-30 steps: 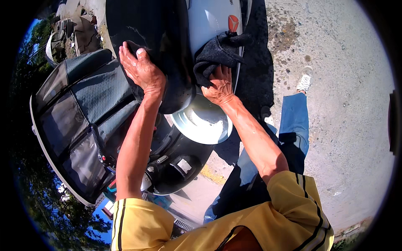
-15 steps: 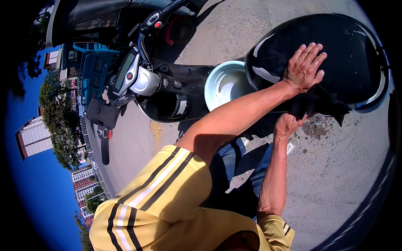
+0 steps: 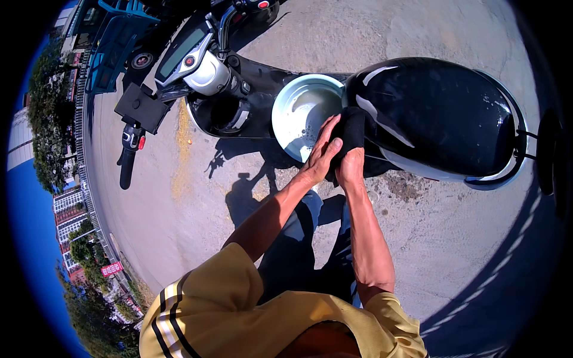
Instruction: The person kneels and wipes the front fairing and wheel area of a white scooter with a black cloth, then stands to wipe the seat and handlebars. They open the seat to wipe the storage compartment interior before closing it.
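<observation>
A black cloth [image 3: 353, 126] is bunched between my two hands, over the near rim of a pale blue-green basin [image 3: 282, 132]. My left hand [image 3: 322, 152] lies along the cloth's left side, its fingers stretched out and touching it. From below, my right hand [image 3: 350, 167] carries the cloth, which covers its fingers. Cloudy water [image 3: 322, 102] with some foam shows in the basin. Just right of the hands is the glossy black seat [image 3: 441, 113] of a scooter, with pale reflections along its edge.
The basin stands on the scooter's footboard [image 3: 262, 89], between the seat and the silver front column [image 3: 207, 74]. A handlebar grip [image 3: 126, 170] juts out at left. Beyond it, a blue cargo vehicle [image 3: 113, 45] is parked by a fence. Concrete ground [image 3: 453, 238] surrounds the scooter.
My left hand has come off the seat and moved left to the cloth. My right hand has carried the cloth left, from beside the seat to the basin's edge. The view has shifted too.
</observation>
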Demonstrator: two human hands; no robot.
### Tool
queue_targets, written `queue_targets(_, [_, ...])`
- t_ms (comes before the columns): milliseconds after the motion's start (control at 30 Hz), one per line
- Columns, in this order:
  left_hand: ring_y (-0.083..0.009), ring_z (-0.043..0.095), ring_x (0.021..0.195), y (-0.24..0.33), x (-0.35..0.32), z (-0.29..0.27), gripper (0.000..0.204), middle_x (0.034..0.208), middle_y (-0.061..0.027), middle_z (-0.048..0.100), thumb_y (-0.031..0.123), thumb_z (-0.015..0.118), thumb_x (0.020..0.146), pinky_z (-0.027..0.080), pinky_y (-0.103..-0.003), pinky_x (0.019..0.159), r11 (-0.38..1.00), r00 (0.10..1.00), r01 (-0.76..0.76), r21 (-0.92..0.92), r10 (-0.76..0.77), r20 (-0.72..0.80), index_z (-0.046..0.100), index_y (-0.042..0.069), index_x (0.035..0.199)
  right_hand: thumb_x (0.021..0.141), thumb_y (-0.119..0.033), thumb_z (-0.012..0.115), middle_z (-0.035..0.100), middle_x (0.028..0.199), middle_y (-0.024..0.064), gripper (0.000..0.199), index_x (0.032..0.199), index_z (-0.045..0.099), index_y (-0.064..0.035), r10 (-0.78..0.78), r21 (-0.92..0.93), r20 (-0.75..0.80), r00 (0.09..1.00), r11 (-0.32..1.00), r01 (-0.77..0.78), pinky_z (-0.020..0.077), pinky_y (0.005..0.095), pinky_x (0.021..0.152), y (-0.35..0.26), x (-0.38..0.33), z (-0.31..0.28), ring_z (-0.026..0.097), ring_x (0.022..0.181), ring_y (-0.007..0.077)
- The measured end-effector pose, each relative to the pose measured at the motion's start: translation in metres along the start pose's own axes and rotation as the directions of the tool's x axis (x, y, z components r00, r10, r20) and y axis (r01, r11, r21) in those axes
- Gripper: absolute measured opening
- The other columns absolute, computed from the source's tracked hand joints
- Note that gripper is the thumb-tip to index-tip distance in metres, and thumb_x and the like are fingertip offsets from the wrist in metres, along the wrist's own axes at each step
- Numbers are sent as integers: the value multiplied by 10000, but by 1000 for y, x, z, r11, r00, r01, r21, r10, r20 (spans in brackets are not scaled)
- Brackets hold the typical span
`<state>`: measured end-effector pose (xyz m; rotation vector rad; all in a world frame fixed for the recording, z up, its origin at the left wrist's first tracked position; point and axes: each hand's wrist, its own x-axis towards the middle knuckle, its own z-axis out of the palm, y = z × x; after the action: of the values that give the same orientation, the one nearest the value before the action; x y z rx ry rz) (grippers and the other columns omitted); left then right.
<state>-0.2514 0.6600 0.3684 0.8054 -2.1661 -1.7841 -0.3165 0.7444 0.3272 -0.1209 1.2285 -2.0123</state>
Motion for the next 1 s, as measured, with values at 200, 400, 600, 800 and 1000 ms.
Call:
queue_targets(200, [-258,390,1477,-92,-14,-23,745,1622,-135,410,430,569,1079,345,-395,1186,929,952,264,-259,-295,-87,277,54,1653,1056,-348,528,663,995,53,388,1122,681,2,376,30,184,908,921,-388,485,339,828,64,47,6,594,902,164])
queue_targets(400, [-351,662,1123,-198,44,-66,309,1211,-190,676,-8,592,957,505,-428,989,901,900,402,164,-355,-252,537,6,1261,1027,-284,537,713,1186,282,421,1339,633,-19,447,-982,-4,895,167,-88,515,503,1054,93,96,-6,649,1162,474])
queue_targets(600, [-572,252,1486,-302,62,-52,821,1705,-155,178,220,750,887,366,-678,1139,670,944,321,670,-284,-169,355,251,1605,982,-124,708,642,1414,181,427,1401,640,-74,152,-833,484,862,381,401,589,467,994,-33,99,28,687,1203,387])
queue_targets(800, [-520,432,1420,-319,99,-50,641,1615,-224,387,232,648,950,484,-609,1046,652,948,183,736,-315,43,458,261,1561,1010,-262,726,688,1375,113,421,1418,663,-184,-326,-765,598,732,41,643,595,416,1009,-105,207,-16,685,1246,321])
queue_targets(1000, [-530,645,1058,-321,114,-75,436,1053,-316,702,343,433,1105,500,-533,906,710,774,632,311,-564,-286,668,-18,1171,1012,-303,741,763,1236,91,365,1332,719,-129,-422,-861,372,826,174,477,610,387,947,-87,223,-28,738,1112,232])
